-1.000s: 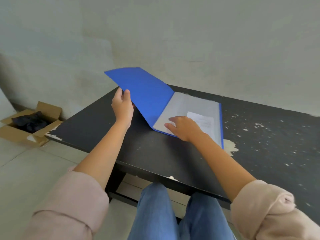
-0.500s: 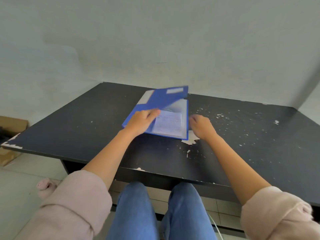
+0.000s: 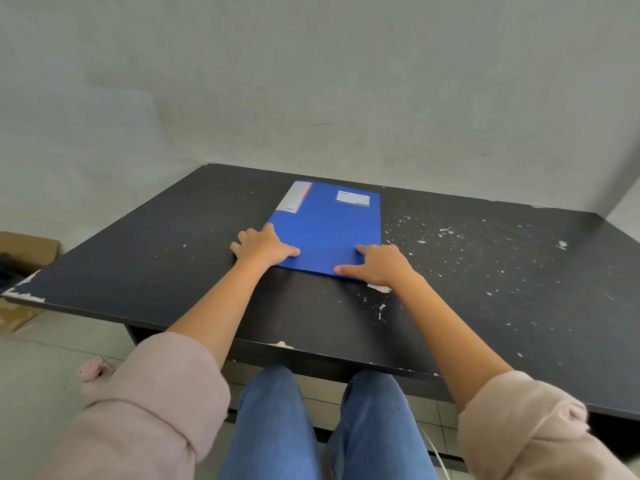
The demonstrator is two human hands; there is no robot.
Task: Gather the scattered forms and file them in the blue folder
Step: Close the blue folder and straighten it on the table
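The blue folder (image 3: 329, 230) lies closed and flat on the black table (image 3: 173, 258), with a white label near its far right corner and a white-and-red strip along its spine. My left hand (image 3: 263, 247) rests flat on the folder's near left corner, thumb on the cover and fingers spread over the edge. Flat on the near right corner lies my right hand (image 3: 377, 265), its fingers apart. No forms show anywhere on the table; whatever is inside the folder is hidden by the cover.
A grey wall stands right behind the table. A cardboard box (image 3: 24, 251) sits on the floor at the left, and a pink slipper (image 3: 91, 368) lies near my left sleeve. White paint chips (image 3: 446, 233) speckle the table's right half.
My left hand swung the front cover over to the right and the folder is now shut. My right hand left the sheet inside and came to rest on the closed cover's near right corner.
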